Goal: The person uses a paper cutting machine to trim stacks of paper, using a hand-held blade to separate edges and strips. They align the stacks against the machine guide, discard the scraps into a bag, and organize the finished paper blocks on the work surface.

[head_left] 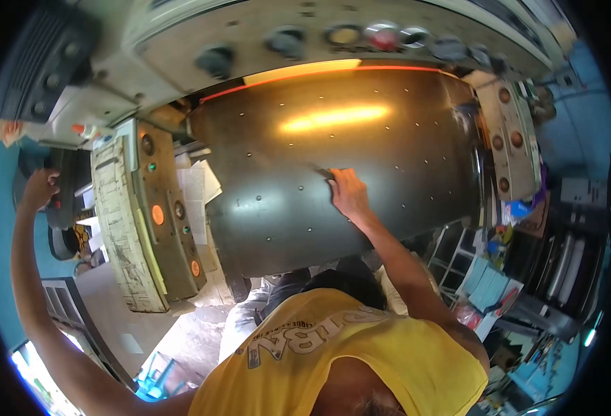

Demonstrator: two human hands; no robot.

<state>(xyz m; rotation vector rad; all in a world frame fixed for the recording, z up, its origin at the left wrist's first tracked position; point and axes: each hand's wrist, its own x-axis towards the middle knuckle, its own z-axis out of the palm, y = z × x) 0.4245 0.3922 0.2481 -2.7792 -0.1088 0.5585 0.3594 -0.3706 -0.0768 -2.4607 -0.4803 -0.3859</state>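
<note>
A large dark curved panel (277,236) dotted with small light spots fills the middle of the head view, with warm glare across its upper part. Over its centre, my right hand (350,194) grips a thin dark strip-like tool (323,172), whose tip lies close over the panel and points up and left. The tool's kind is not plain from here. Far to the left, my left hand (40,190) is raised with its fingers curled beside a dark grey machine part (61,208). What those fingers close on, if anything, is hidden.
Control boxes with buttons flank the panel, one on the left (163,208) and one on the right (508,139). Knobs line the machine housing (173,59) behind. Papers (198,187) lie beside the left box. A blue stool (154,378) stands at lower left; cluttered shelves fill the right.
</note>
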